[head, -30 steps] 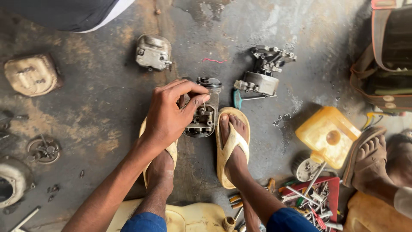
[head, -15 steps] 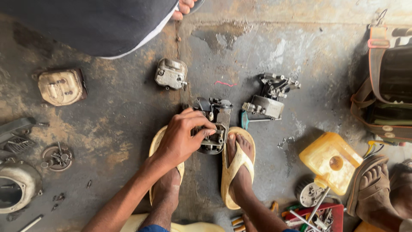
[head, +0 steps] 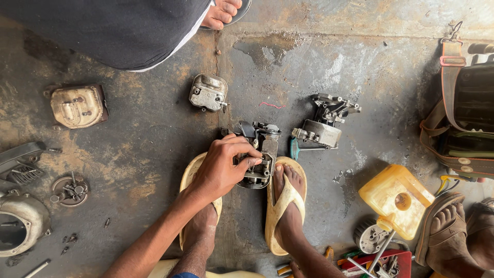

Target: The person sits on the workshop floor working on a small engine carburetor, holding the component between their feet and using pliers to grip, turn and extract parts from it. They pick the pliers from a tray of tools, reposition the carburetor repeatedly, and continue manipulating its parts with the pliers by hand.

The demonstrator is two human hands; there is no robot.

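My left hand (head: 222, 167) reaches in from the lower left, its fingers curled around the left side of a small dark metal engine block (head: 260, 154). The block stands on the stained concrete floor between my two feet, which wear yellow sandals (head: 285, 203). My forearm crosses over my left foot (head: 200, 231). My right hand is out of the picture.
A second engine assembly (head: 324, 123) with a teal-handled screwdriver (head: 294, 149) lies to the right, and a grey metal cover (head: 208, 92) sits above. A tan cover (head: 78, 105) and round housings (head: 20, 224) lie left. A yellow fuel tank (head: 396, 198), a red tool tray (head: 383, 262), a bag (head: 463, 123) and other people's feet (head: 455, 231) are right.
My left hand has slid down from on top of the engine block to its left side, where the fingers now curl around it. The camera view has shifted downward.
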